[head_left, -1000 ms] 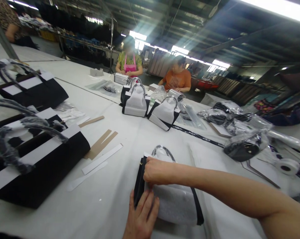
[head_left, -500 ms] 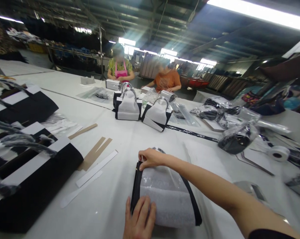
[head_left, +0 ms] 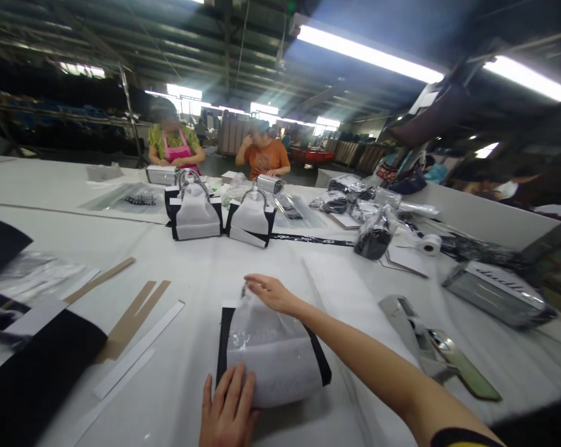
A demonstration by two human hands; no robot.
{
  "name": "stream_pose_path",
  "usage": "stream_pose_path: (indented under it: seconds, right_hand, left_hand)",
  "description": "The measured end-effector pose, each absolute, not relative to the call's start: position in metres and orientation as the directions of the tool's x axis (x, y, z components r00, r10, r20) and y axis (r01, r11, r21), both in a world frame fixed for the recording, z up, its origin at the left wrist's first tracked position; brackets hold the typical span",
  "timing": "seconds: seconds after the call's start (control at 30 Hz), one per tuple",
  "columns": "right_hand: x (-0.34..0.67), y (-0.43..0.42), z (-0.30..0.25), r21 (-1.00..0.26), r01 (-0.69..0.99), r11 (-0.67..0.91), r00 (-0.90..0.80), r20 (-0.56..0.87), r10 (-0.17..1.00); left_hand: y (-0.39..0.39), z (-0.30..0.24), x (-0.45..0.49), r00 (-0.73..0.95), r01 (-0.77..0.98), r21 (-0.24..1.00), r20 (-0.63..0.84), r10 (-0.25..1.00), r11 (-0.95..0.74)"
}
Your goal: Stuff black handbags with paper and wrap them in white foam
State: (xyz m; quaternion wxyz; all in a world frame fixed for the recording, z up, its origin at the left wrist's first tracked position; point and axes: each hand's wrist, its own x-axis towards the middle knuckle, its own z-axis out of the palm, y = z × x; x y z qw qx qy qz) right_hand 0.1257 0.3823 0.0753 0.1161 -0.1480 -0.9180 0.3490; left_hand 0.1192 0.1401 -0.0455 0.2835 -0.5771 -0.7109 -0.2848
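A small black bag (head_left: 269, 357) wrapped in white foam and clear plastic lies flat on the white table (head_left: 201, 273) in front of me. My left hand (head_left: 227, 413) rests flat on its near left corner, fingers spread. My right hand (head_left: 271, 292) reaches across to the bag's far top edge and its fingers are closed in a pinch on the clear plastic wrap there. The bag's handle is hidden under the wrap.
Cardboard and white paper strips (head_left: 136, 329) lie to the left, beside larger black bags (head_left: 33, 372). Two wrapped bags (head_left: 219, 217) stand farther back. A tape dispenser (head_left: 429, 347), a tape roll (head_left: 430, 244) and plastic-wrapped items (head_left: 373, 239) are on the right. Two people sit across the table.
The view has swung to the right. My right hand has moved from the bag's top left corner to its top middle, lifting the plastic. My left hand stays on the near corner.
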Motion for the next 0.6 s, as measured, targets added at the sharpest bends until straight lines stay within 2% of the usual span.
stream_pose_path:
  seconds: [0.13,0.3,0.5,0.6]
  right_hand:
    - [0.183,0.392,0.108,-0.662,0.309,0.683,-0.803,0.203,0.561]
    - [0.244,0.367,0.112,-0.602,0.380,0.702,-0.756,0.236,0.611]
    - [0.254,0.361,0.052,-0.563,0.559,0.609,-0.648,0.162,0.745]
    - [0.256,0.361,0.018,-0.659,0.540,0.524,-0.647,0.073,0.759]
  left_hand:
    - [0.143,-0.050,0.126,-0.196,0.974,0.081,0.760,0.620,0.209]
    - [0.146,-0.057,0.126,-0.176,0.977,0.065,0.788,0.590,0.204]
    - [0.149,-0.067,0.120,-0.121,0.977,0.001,0.822,0.556,0.211]
    - [0.154,-0.072,0.124,-0.101,0.964,-0.051,0.838,0.537,0.261]
